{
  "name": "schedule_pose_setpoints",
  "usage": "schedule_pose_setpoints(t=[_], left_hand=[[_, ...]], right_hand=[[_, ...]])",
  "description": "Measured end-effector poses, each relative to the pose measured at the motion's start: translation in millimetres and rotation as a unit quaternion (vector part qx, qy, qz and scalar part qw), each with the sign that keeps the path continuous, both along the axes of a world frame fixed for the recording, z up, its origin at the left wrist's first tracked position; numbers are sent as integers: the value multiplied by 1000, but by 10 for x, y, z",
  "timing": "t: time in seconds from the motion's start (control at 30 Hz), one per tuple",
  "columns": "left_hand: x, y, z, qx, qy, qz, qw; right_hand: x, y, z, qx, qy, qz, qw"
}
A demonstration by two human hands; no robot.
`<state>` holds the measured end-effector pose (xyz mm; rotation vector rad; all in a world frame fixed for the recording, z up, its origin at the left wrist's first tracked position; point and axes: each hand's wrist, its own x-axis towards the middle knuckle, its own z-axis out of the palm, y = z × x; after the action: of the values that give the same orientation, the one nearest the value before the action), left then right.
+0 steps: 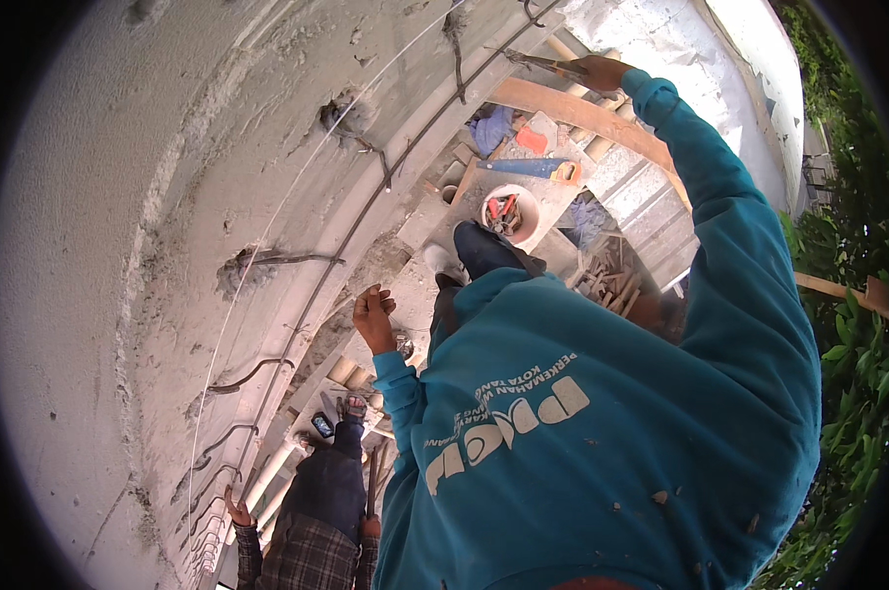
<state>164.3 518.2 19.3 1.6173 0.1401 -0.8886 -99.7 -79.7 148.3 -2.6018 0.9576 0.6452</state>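
Observation:
My right hand (604, 75) is stretched out at the far right, closed on a slim metal tool (552, 65) that looks like pincers. The tool's tip lies close to a long thin steel bar (420, 138) running along the concrete wall (120, 295). My left hand (373, 313) hangs beside the wall, its fingers loosely bent and apart, with nothing visible in them. Short bent steel rods (292, 260) stick out of holes in the wall. A taut white string (230, 320) runs in front of them.
A handsaw (531, 168) and a white bucket (525, 211) of tools sit on boards beyond my feet. A timber plank (587, 118) crosses there, near scrap wood (609, 285). At lower left stands a person in plaid (307, 546), one hand at the wall. Foliage (847, 393) lies right.

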Motion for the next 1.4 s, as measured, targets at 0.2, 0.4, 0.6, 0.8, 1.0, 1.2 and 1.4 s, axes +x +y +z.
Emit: schedule_pose_setpoints(t=[0.2,0.4,0.6,0.8,1.0,1.2,1.4], left_hand=[[141,-126,139,11,-48,-69,996],[146,-322,247,15,-90,-135,987],[61,-737,78,36,-112,-225,967],[-245,-1545,92,9,-214,-247,945],[-884,-2380,32,-11,-289,-173,941],[-1765,-2981,15,150,-312,-22,938],[-2604,-3268,135,231,-240,161,929]], right_hand=[[-24,400,-133,-71,16,-74,995],[-509,747,336,79,5,-361,929],[-1569,1414,12,42,0,-374,927],[-2427,1761,-1060,91,-136,-344,925],[-1537,1081,-1038,113,-118,25,986],[-987,239,-1178,218,-161,186,944],[-576,-391,-1039,298,-116,290,902]])
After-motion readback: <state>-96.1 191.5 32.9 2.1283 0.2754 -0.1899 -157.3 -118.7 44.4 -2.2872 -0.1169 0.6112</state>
